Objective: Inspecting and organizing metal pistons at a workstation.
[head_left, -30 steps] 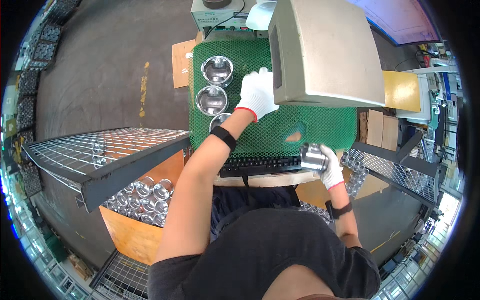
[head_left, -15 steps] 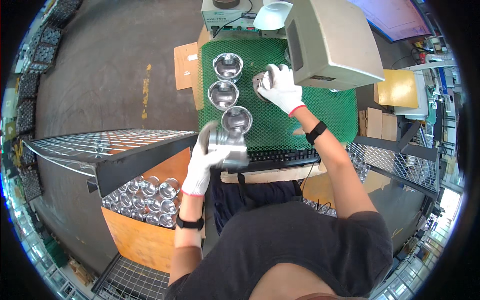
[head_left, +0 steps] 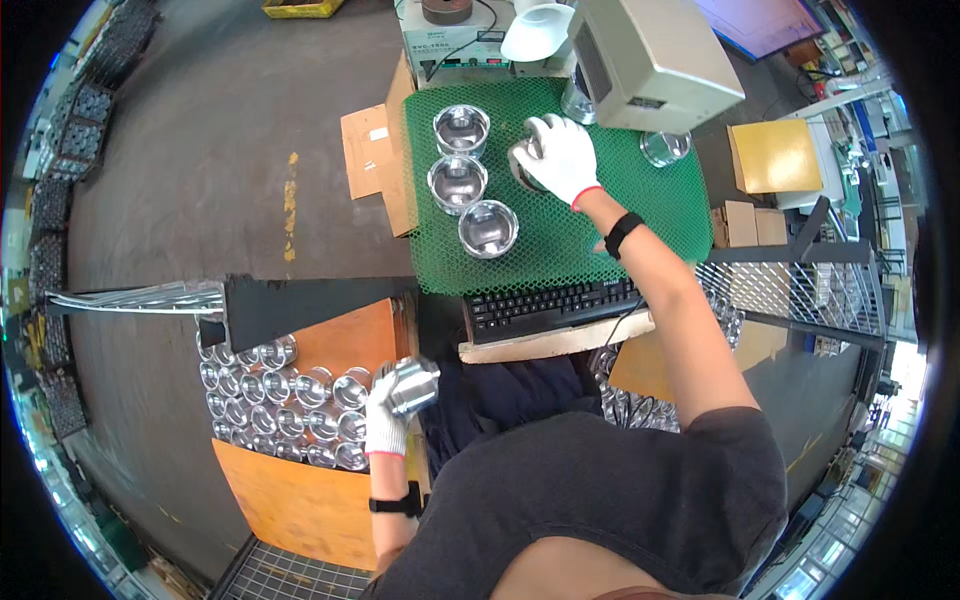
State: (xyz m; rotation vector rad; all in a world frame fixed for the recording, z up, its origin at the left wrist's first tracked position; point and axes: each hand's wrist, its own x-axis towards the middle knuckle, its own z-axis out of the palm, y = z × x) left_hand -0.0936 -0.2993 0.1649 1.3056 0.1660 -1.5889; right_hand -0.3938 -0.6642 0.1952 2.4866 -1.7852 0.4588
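Note:
My left hand point(head_left: 386, 420), in a white glove, grips a shiny metal piston point(head_left: 412, 387) low at the left, beside the open crate of pistons point(head_left: 290, 500). On the green mesh mat point(head_left: 560, 250), my gloved right hand point(head_left: 562, 155) has its fingers curled over a rounded greyish piece point(head_left: 524, 172); the hand hides most of it, so its kind is unclear. Left of that hand, three pistons stand in a column: the far piston point(head_left: 461, 130), the middle piston point(head_left: 457, 184) and the near piston point(head_left: 488, 229).
A beige box-shaped machine point(head_left: 655, 70) overhangs the mat's far right, with a piston point(head_left: 665, 148) beside it and another cylinder point(head_left: 578, 100) partly behind it. A black keyboard point(head_left: 550, 308) lies along the mat's near edge. Dark metal crate framing point(head_left: 310, 318) borders the left side.
My left hand has carried its piston from the mat's near left edge down toward the crate. My right hand stays over the rounded piece. The view has shifted slightly.

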